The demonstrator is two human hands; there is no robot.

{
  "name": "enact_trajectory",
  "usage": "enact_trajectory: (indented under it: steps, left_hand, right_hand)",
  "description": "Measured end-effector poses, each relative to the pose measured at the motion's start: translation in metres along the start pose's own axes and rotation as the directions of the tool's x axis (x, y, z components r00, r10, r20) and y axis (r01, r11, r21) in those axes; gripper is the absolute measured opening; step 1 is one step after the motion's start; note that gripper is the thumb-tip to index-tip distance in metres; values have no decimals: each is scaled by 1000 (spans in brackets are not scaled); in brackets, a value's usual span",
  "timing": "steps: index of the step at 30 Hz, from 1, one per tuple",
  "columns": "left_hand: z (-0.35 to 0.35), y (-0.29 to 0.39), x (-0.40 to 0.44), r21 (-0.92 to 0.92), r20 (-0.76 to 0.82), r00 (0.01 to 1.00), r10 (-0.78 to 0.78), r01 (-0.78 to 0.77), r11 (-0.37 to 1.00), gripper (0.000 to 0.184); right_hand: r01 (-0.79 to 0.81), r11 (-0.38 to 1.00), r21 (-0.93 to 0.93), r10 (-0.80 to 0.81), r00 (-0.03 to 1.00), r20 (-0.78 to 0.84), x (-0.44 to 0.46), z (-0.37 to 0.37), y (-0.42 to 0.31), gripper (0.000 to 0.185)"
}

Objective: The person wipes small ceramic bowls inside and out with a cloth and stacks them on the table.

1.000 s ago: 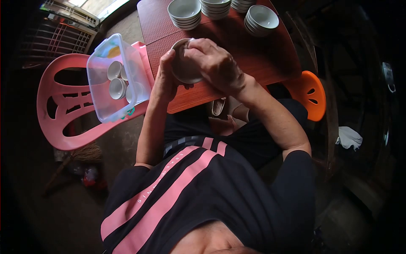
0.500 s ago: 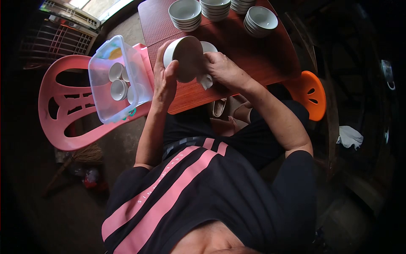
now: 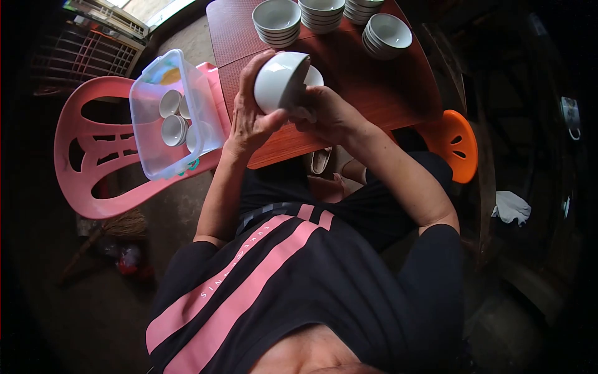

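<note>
Your left grip (image 3: 249,118) is spread wide around the outer wall of the white bowl (image 3: 274,84) and has hold of it, with the fingers along the upper side and the thumb low on the wall near the rim. The white bowl is tilted onto its side above the near edge of the tabletop (image 3: 374,93), with its mouth facing toward the right end of the tabletop. Your right grip (image 3: 330,115), above the same edge, is at the rim with its fingers bent; the fingertips are partly hidden and in shadow, so you cannot tell how far it is closed or what it has hold of.

A second bowl (image 3: 315,76) shows behind the white bowl, over the tabletop and partly covered. Toward the far side of the tabletop, note four stacks: the left stack (image 3: 276,25), the middle stack (image 3: 321,15), the far stack (image 3: 361,10) and the right stack (image 3: 386,37), which leans.

To the left of the tabletop, a clear plastic bin (image 3: 146,146) stands on a pink chair (image 3: 78,177) and contains small bowls (image 3: 174,129). At the right end of the tabletop is an orange seat (image 3: 450,165); farther right of the tabletop, lower down, lies a white cloth (image 3: 512,207)
</note>
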State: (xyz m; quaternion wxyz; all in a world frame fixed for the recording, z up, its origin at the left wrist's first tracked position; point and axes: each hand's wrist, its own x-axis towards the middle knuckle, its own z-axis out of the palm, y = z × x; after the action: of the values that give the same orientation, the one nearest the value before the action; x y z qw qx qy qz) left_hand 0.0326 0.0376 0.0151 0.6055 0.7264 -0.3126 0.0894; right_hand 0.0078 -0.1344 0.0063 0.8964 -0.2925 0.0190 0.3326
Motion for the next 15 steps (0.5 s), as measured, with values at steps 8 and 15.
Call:
enact_trajectory:
  steps: [8, 15]
  left_hand:
    - [3, 4, -24, -791, 559, 707, -433, 611, -23, 77]
    - [9, 9, -40, -864, 342, 859, -381, 128, -487, 37]
  right_hand:
    - [475, 499, -725, -681, 732, 11, 0, 5, -25, 22]
    - [400, -166, -902, -687, 609, 396, -6, 29, -48, 20]
